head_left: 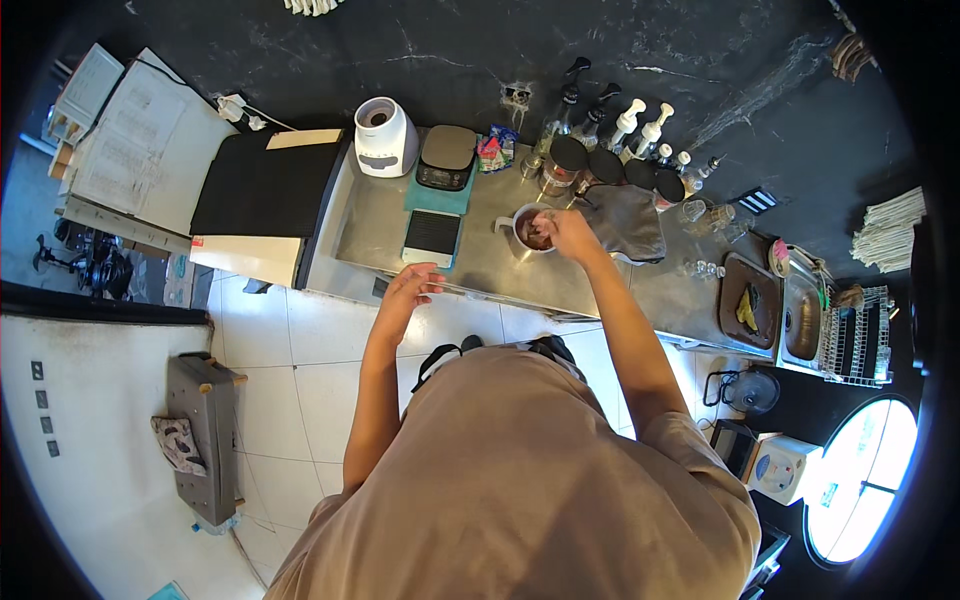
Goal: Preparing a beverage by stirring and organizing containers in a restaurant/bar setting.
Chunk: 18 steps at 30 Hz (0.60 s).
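My right hand (568,234) is over a metal pitcher (520,240) with a side handle, its fingers closed at the rim. Reddish-brown liquid (533,228) shows inside the pitcher. Whatever those fingers pinch, if anything, is too small to make out. Near the counter's front edge hovers my left hand (408,288), fingers loosely apart and holding nothing. Just beyond it lies a black ribbed panel (432,233) on a teal mat (437,200). A digital scale (446,158) stands behind the panel.
A white appliance (385,140) stands left of the scale, a colourful packet (495,150) right of it. Jars (563,165) and pump bottles (627,122) line the wall. A dark cloth (628,222) lies right of the pitcher; farther right are a brown tray (749,300) and a sink (801,318).
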{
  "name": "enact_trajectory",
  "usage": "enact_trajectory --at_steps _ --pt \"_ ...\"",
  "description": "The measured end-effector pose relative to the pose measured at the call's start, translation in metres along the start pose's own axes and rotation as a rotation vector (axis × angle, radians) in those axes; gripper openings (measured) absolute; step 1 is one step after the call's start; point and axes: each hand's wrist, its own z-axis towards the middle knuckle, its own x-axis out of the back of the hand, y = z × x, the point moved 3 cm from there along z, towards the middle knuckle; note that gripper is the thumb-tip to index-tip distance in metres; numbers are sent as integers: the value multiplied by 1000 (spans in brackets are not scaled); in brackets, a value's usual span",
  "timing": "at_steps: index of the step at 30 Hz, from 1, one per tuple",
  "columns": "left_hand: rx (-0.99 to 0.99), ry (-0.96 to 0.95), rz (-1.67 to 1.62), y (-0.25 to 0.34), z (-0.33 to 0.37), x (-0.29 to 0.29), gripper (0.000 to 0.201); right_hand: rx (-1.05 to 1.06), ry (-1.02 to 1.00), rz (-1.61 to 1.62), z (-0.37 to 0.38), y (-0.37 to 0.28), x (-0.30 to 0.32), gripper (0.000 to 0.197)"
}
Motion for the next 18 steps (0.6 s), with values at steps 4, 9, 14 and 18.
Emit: enact_trajectory --at_steps 4,9,14,18 --pt "2 1 -2 -4 0 0 36 -42 77 -345 2 -1 8 23" --pt "8 23 5 -6 -5 4 35 -55 -31 51 -4 -8 4 22" --pt "-1 14 -4 -11 -6 4 36 -123 100 -137 1 0 5 19" --pt "7 24 -11 -14 -7 3 35 -30 137 -267 -14 -2 4 18"
